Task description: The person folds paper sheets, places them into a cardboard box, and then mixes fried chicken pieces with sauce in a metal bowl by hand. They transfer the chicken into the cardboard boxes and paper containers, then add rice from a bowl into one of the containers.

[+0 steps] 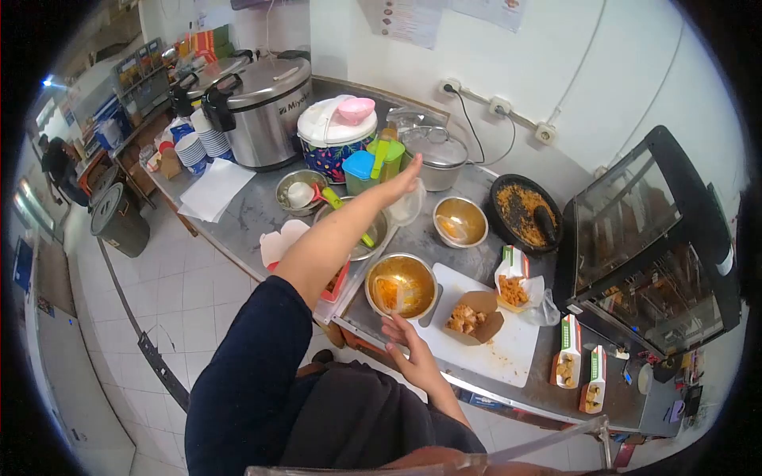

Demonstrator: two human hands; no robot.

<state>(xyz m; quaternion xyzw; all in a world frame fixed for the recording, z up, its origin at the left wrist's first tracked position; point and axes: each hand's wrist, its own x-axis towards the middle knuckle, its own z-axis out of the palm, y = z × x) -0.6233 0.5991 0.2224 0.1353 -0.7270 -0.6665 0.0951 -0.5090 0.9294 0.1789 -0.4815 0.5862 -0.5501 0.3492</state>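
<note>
My left hand (403,184) reaches far across the counter, thumb raised and fingers at the rim of a clear plastic tub (406,208), which it appears to hold. Close to my body, my right hand (411,355) is open, its fingers apart at the near edge of a steel bowl (430,278). Orange sauce and a clear plastic piece are in that bowl. Beside it, a brown paper box (488,324) of chopped food stands on a white cutting board (516,363). Another steel bowl (470,213) sits further back. My left forearm partly covers a metal bowl with a green-handled utensil (367,238).
At the back are a large steel cooker (274,107), a patterned tub (321,159) and a lidded pot (444,170). A black mortar (508,236) holds orange-brown paste. A glass display case (627,198) stands right, with filled snack boxes (568,337) in front.
</note>
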